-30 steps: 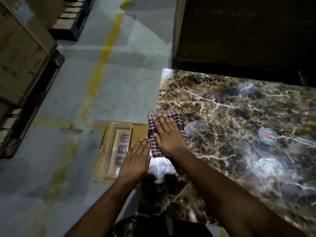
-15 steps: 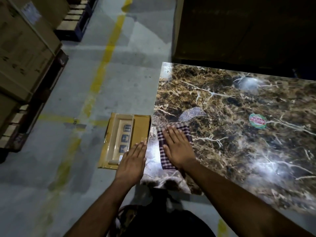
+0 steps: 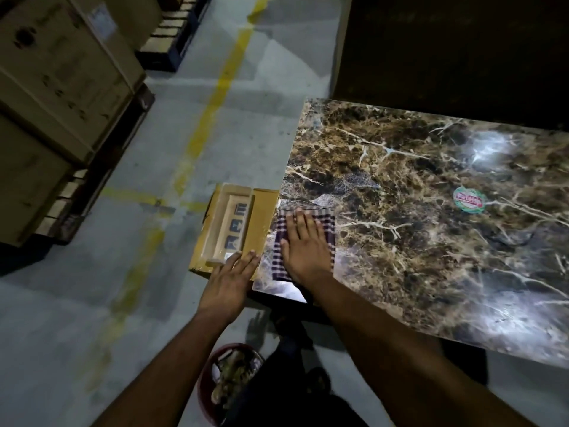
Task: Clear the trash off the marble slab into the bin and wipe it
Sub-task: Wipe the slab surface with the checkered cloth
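Head view: right hand (image 3: 303, 246), fingers straight, presses checked cloth (image 3: 278, 257) on glossy brown-veined marble slab (image 3: 431, 241).

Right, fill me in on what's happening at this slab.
A person is wiping the marble slab. The right hand presses flat on a checkered cloth near the slab's left edge, while the left hand, fingers straight, sits at that edge near the corner. A round sticker remains on the marble. A red bin with trash in it stands on the floor below.
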The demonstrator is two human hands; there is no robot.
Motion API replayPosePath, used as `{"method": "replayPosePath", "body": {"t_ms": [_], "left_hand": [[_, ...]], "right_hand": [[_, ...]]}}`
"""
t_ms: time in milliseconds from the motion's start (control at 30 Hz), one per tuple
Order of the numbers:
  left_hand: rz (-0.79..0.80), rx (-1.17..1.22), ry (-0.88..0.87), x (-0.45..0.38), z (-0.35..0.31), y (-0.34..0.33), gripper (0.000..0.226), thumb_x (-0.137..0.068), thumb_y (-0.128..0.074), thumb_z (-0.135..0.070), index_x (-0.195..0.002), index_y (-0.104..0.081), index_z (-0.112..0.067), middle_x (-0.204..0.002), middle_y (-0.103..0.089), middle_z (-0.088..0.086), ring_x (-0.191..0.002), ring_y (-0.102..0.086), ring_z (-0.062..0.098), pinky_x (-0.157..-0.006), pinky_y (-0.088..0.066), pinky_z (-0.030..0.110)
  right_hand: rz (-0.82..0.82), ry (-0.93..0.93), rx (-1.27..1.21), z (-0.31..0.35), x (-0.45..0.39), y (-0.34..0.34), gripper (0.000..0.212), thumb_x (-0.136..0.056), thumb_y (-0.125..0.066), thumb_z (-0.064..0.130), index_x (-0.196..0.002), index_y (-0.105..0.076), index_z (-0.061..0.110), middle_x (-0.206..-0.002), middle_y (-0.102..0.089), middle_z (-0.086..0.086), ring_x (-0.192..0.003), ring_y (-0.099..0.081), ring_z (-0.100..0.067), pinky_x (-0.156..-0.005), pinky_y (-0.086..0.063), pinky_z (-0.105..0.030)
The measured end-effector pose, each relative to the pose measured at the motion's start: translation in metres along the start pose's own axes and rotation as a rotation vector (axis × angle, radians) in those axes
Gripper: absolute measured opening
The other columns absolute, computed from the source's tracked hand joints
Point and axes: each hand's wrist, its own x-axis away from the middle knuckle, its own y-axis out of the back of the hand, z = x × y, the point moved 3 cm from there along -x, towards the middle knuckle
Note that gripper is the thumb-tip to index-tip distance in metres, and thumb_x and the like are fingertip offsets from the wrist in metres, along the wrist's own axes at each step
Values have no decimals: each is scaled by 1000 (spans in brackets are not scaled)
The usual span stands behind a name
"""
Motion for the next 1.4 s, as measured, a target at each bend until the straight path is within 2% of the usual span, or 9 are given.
{"method": "replayPosePath", "body": {"t_ms": [167, 300, 400, 500, 567, 700, 867, 1133, 1400], "left_hand": [[-10, -18, 15, 22, -2, -4, 76, -95, -38, 0, -161, -13, -29, -169, -11, -9, -155, -7, 20, -116, -24, 41], [-21, -13, 25, 35, -6, -6, 77, -93, -38, 3, -161, -17, -27, -168, -14, -9, -155, -7, 20, -116, -23, 40], [-34, -36, 31, 38, -7, -9, 76, -93, -38, 0, -161, -16, -27, -168, -15, -8, -155, -7, 20, -115, -25, 39], [-24, -69, 55, 42, -8, -12, 69, -97, -39, -9, -161, -17, -24, -168, -16, -5, -155, -9, 19, -116, -24, 38], [-50, -45, 71, 44, -10, -11, 66, -98, -40, -14, -160, -19, -23, -168, -17, -2, -155, -11, 20, -118, -22, 39], [-68, -15, -40, 40, -23, -13, 55, -106, -35, -31, -159, -22, -22, -167, -21, 0, -154, -16, 22, -120, -22, 41], [-32, -9, -126, 16, -45, -13, 58, -108, -31, -40, -161, -16, -22, -169, -13, -1, -155, -10, 19, -124, -17, 39], [-39, -16, -163, -39, -61, 3, 61, -108, -26, -40, -162, -4, -20, -170, 3, -2, -156, 2, 17, -124, -6, 36], [-77, 27, -163, -123, -61, 27, 62, -108, -24, -42, -162, -4, -18, -170, -2, 1, -156, 1, 17, -127, -5, 38]], "right_hand": [[65, 234, 27, 21, 58, -20, 67, -103, -14, 49, -163, -6, 19, -170, -9, -7, -157, 4, -23, -127, 0, -42], [63, 162, 35, -3, 58, -18, 65, -105, -15, 48, -162, 2, 24, -170, 0, -4, -156, 9, -21, -126, 4, -41], [35, 86, 6, 18, 38, -18, 65, -105, -18, 46, -163, -1, 20, -170, -1, -5, -157, 7, -23, -127, 2, -43], [44, 229, 41, 39, 55, -29, 64, -104, -17, 46, -163, -11, 20, -170, -11, -6, -157, -1, -22, -127, -4, -43], [58, 264, 47, 28, 79, -32, 64, -104, -12, 46, -163, -9, 21, -170, -8, -4, -157, 1, -20, -127, -5, -43], [33, 107, 2, -17, 112, -26, 67, -101, -4, 50, -163, -4, 24, -170, -2, -1, -157, 6, -19, -127, -2, -43], [-21, -64, -34, -38, 92, -17, 62, -107, -19, 46, -163, 1, 26, -170, 3, 0, -156, 8, -19, -126, 4, -39], [-42, -125, -23, -47, 42, -9, 64, -103, -15, 45, -163, -6, 22, -170, -5, -5, -157, 2, -22, -127, -1, -42], [-103, -153, 6, -78, -40, 14, 62, -104, -23, 43, -162, -14, 22, -169, -17, -6, -156, -10, -23, -127, -10, -43]]}}
